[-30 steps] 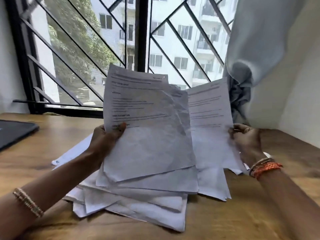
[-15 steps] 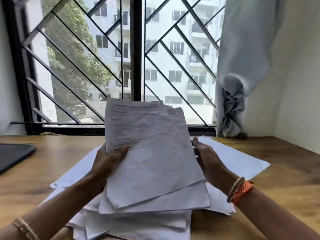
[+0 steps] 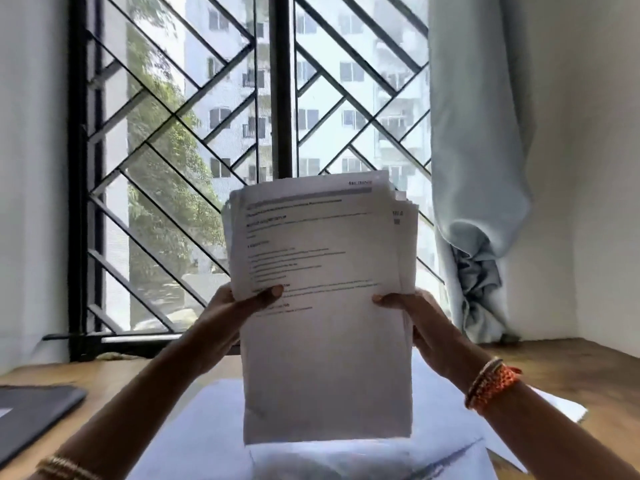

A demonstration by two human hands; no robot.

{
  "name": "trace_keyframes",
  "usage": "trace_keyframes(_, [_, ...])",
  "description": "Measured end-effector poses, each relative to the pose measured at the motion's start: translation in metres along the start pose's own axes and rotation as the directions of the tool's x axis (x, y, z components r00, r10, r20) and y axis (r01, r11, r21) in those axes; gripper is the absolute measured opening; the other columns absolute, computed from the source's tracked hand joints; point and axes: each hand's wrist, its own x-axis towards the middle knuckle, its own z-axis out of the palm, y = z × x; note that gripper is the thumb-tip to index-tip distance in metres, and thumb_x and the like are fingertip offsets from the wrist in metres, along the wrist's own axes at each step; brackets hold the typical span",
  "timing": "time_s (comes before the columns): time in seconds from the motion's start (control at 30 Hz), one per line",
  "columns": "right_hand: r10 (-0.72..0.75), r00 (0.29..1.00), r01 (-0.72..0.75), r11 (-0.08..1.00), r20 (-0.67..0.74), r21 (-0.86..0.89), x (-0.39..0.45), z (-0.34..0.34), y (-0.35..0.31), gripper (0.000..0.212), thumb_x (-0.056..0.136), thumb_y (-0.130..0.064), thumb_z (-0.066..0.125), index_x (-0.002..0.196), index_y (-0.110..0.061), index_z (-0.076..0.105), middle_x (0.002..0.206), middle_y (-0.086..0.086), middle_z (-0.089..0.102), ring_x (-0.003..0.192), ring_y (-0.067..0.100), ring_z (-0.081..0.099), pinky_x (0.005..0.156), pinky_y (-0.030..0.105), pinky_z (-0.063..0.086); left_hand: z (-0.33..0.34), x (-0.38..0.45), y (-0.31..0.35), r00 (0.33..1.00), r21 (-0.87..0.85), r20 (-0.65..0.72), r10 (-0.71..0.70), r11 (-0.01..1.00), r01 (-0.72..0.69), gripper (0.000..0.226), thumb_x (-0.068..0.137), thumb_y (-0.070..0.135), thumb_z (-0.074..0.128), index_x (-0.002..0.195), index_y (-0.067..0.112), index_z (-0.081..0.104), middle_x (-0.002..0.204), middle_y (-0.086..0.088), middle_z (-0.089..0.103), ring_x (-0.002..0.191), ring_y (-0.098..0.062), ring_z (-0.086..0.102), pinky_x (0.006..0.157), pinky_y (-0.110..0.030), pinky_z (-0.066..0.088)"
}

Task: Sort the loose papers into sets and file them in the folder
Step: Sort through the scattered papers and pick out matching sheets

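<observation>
I hold a squared-up stack of printed papers point(image 3: 325, 327) upright above the table, its bottom edge just over the sheets below. My left hand point(image 3: 239, 310) grips the stack's left edge, thumb across the front page. My right hand point(image 3: 412, 317) grips the right edge the same way. More loose white sheets point(image 3: 207, 441) lie flat on the wooden table point(image 3: 568, 372) beneath the stack. A dark folder point(image 3: 31, 414) lies at the table's left edge, partly cut off by the frame.
A barred window point(image 3: 242, 140) fills the wall straight ahead. A pale blue curtain point(image 3: 481, 202) hangs bunched at the right, its end resting on the table's far corner. White walls close in on both sides.
The spread, crumpled sheets have been gathered into one even stack and lifted upright. My right hand moved from the far right sheet to the stack's right edge. My view tilted up.
</observation>
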Motion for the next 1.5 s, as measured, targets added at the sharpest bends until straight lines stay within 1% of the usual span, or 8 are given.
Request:
trace_keyframes(0.13, [0.123,0.991,-0.124,0.992,0.058,0.012,-0.002,-0.004,0.027,0.030,0.059,-0.015,0.066,0.087,-0.010,0.076,0.091,0.014,0.072,0.077,0.028,0.068,0.076,0.040,0.055,-0.007,-0.007,-0.025,0.998,-0.019,0.056,-0.031,0.999,0.032,0.085,0.032,0.057,0.090,0.104,0.016,0.070,0.105,-0.009,0.072,0.096,-0.025,0.070,0.077,-0.033,0.058])
trace_keyframes(0.3, [0.301,0.948,-0.305,0.952,0.105,0.023,-0.019,-0.013,0.060,0.040,0.060,-0.013,0.067,0.100,-0.005,0.071,0.097,0.015,0.073,0.082,0.025,0.071,0.065,0.029,0.057,-0.012,-0.025,-0.059,0.984,-0.104,0.130,-0.124,0.985,0.138,0.065,0.042,0.053,0.089,0.099,0.027,0.075,0.109,-0.007,0.071,0.100,-0.022,0.068,0.084,-0.031,0.056])
trace_keyframes(0.43, [0.362,0.926,-0.354,0.931,0.109,-0.088,-0.033,-0.017,0.083,0.043,0.071,-0.024,0.074,0.110,-0.009,0.067,0.105,0.010,0.073,0.096,0.024,0.070,0.077,0.031,0.056,-0.005,-0.035,-0.080,0.970,-0.107,-0.018,-0.241,0.966,0.237,0.069,0.045,0.066,0.082,0.089,0.013,0.077,0.098,-0.011,0.074,0.086,-0.020,0.071,0.080,-0.034,0.056])
trace_keyframes(0.53, [0.321,0.944,-0.307,0.940,0.078,-0.150,-0.040,-0.014,0.090,0.036,0.078,-0.023,0.075,0.109,-0.008,0.068,0.100,0.008,0.074,0.092,0.022,0.071,0.074,0.031,0.056,0.004,-0.040,-0.086,0.959,-0.086,-0.079,-0.272,0.960,0.266,0.051,0.066,0.058,0.073,0.087,0.012,0.074,0.091,-0.008,0.075,0.078,-0.017,0.070,0.067,-0.028,0.052])
trace_keyframes(0.7, [0.241,0.969,-0.229,0.960,0.057,-0.159,-0.034,-0.012,0.075,0.035,0.066,-0.016,0.075,0.100,-0.008,0.067,0.081,0.003,0.075,0.065,0.015,0.070,0.051,0.021,0.051,0.004,-0.035,-0.070,0.943,-0.140,0.049,-0.328,0.933,0.332,0.040,0.071,0.031,0.067,0.106,0.012,0.068,0.101,-0.013,0.073,0.091,-0.026,0.070,0.085,-0.039,0.053])
trace_keyframes(0.93, [0.324,0.926,-0.301,0.944,0.192,-0.138,-0.038,-0.018,0.075,0.021,0.088,0.003,0.055,0.106,-0.004,0.062,0.088,0.010,0.073,0.074,0.021,0.070,0.061,0.027,0.057,0.000,-0.036,-0.084,0.911,-0.325,-0.079,-0.405,0.874,0.361,0.025,0.090,0.023,0.054,0.109,0.012,0.065,0.086,-0.007,0.075,0.070,-0.021,0.072,0.058,-0.031,0.057])
trace_keyframes(1.13, [0.329,0.894,-0.286,0.942,0.306,-0.175,-0.048,-0.023,0.077,0.040,0.070,-0.007,0.069,0.110,-0.007,0.065,0.102,0.012,0.073,0.090,0.024,0.070,0.071,0.029,0.056,-0.003,-0.040,-0.090,0.943,-0.333,-0.121,-0.310,0.908,0.255,0.042,0.078,0.023,0.070,0.116,0.009,0.061,0.103,-0.015,0.071,0.080,-0.027,0.071,0.067,-0.043,0.060])
trace_keyframes(1.5, [0.058,0.996,-0.058,0.998,-0.061,-0.005,-0.043,-0.026,0.064,0.027,0.075,-0.004,0.066,0.102,-0.007,0.066,0.087,0.006,0.074,0.073,0.021,0.070,0.062,0.030,0.058,0.029,-0.052,-0.077,0.951,-0.374,0.118,-0.285,0.874,0.309,0.029,0.088,0.020,0.053,0.112,0.006,0.062,0.102,-0.011,0.072,0.082,-0.017,0.071,0.072,-0.029,0.059])
